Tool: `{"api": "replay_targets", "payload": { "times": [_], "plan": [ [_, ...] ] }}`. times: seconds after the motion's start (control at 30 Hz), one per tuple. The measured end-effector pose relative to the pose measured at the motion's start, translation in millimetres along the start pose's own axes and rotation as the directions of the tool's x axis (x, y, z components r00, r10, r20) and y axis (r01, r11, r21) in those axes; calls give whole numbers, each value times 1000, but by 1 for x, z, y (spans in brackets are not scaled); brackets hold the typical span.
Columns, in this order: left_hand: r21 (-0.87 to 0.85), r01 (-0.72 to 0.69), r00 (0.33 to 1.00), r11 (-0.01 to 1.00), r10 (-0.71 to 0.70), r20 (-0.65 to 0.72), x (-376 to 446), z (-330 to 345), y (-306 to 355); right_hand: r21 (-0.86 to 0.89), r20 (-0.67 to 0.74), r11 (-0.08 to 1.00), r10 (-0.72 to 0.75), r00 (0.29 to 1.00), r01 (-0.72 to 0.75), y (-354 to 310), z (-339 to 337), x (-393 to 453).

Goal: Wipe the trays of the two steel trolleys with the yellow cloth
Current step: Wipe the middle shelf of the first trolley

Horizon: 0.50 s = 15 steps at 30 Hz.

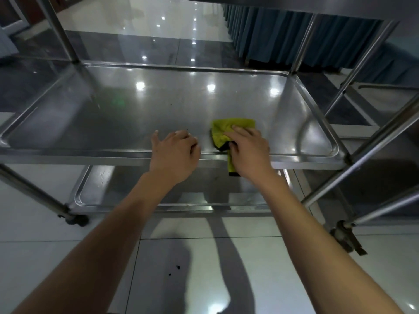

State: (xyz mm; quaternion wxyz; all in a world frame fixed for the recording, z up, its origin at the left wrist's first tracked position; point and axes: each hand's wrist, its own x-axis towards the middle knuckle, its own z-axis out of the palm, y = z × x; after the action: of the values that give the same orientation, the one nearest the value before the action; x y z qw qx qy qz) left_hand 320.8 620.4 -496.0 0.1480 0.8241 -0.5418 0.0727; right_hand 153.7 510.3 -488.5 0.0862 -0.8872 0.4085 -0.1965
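The middle tray [113,109] of a steel trolley fills the view, shiny and shallow with a raised rim. My right hand [248,150] presses the yellow cloth [223,132] flat on the tray near its front right; a dark-edged tail of the cloth hangs over the front rim. My left hand [174,152] rests on the front rim beside it, fingers curled over the edge and holding nothing loose. Below lies the lower tray [102,186]. The edge of the top tray [294,5] crosses the upper right.
Upright steel posts [61,32] stand at the trolley's corners, with castors [76,219] on the tiled floor. A second steel trolley's frame [371,141] stands close on the right. Blue curtains [294,35] hang beyond. Small dark specks [175,267] lie on the floor.
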Motion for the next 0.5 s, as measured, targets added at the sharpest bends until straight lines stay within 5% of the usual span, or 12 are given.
{"api": "replay_targets", "payload": {
  "times": [0.5],
  "plan": [
    [-10, 23, 991, 1000, -24, -128, -30, -18, -36, 64, 87, 991, -123, 989, 118, -46, 26, 10]
  ]
}}
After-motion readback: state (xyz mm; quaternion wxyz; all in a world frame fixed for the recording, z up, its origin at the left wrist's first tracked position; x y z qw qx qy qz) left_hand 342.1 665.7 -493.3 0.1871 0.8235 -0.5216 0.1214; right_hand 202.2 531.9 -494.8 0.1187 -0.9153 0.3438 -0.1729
